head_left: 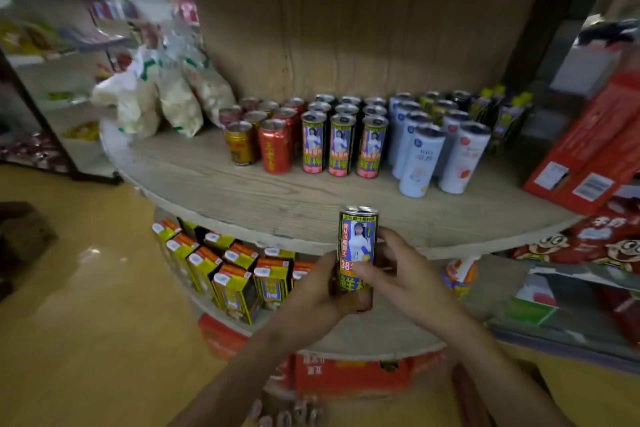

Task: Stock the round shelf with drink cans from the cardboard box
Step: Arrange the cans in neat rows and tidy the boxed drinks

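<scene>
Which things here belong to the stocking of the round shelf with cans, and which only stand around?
Belonging to the job:
held can, gripped by left hand and right hand
round shelf
matching cans already on it

Only standing around:
white bags
yellow drink cartons on the lower tier
red boxes

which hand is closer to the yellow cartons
Left. The left hand grips the can just right of the yellow cartons; the right hand is on the can's far side.
</scene>
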The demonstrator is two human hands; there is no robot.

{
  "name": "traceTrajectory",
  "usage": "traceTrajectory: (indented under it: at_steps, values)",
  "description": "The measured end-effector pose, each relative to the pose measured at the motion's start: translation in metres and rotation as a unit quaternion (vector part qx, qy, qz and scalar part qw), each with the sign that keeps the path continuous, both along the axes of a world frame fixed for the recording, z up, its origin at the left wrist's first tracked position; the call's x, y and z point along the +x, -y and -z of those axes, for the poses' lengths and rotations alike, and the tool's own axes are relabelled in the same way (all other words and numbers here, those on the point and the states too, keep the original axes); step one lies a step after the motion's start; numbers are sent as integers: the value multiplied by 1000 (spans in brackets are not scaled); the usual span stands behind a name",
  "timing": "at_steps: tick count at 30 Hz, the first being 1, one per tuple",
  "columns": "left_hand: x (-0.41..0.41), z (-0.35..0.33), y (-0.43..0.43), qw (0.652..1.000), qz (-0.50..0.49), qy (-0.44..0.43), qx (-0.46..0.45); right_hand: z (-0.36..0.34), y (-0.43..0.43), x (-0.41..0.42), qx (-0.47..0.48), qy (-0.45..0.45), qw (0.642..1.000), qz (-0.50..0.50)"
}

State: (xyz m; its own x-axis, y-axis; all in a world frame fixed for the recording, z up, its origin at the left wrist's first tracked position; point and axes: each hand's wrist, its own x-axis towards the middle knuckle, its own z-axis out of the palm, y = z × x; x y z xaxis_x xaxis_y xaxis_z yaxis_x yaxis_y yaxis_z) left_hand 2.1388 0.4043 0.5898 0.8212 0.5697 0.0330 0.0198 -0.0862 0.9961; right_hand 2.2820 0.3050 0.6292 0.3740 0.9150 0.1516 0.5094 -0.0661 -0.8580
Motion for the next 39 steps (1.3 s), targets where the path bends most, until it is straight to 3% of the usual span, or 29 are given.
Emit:
traceTrajectory:
  at_steps: [15, 26, 39]
  values:
    - [36, -10, -51, 998, 36, 0, 55, -1, -33, 23, 14, 2, 997, 76]
    - [111, -7, -91, 993, -20, -34, 109, 2, -74, 82, 24, 30, 992, 118]
    - [163, -8, -126, 973, -124, -9, 194, 15, -129, 125, 31, 74, 988, 134]
